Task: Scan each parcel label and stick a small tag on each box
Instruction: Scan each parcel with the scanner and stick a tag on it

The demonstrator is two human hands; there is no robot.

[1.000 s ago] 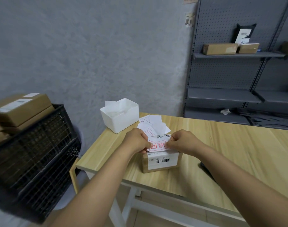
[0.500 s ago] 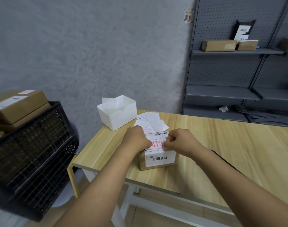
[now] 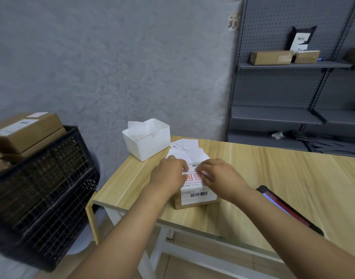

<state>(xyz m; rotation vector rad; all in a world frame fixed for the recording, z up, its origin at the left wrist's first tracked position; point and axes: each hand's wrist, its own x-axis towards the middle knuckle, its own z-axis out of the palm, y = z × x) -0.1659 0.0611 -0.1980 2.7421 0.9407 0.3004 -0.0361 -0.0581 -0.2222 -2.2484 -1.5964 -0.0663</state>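
Note:
A small cardboard box [image 3: 194,204] stands near the table's left front corner, with a white barcode label [image 3: 198,195] on its near side. A white tag with red characters [image 3: 193,176] lies on its top. My left hand [image 3: 169,174] rests on the tag's left part, fingertips pressing down. My right hand [image 3: 219,176] presses the tag's right part with its fingertips. Both hands hide much of the box top. A black handheld scanner [image 3: 289,210] with a lit screen lies on the table beside my right forearm.
Loose white tag sheets [image 3: 189,150] lie behind the box, next to a white bin [image 3: 150,143] holding paper. A black crate [image 3: 41,188] at the left carries several labelled boxes [image 3: 25,129]. Grey shelving [image 3: 293,65] with parcels stands at the right rear.
Both hands went from pinching the tag's edges over the box to fingers spread on it, pressing it onto the top. The box has stayed in place.

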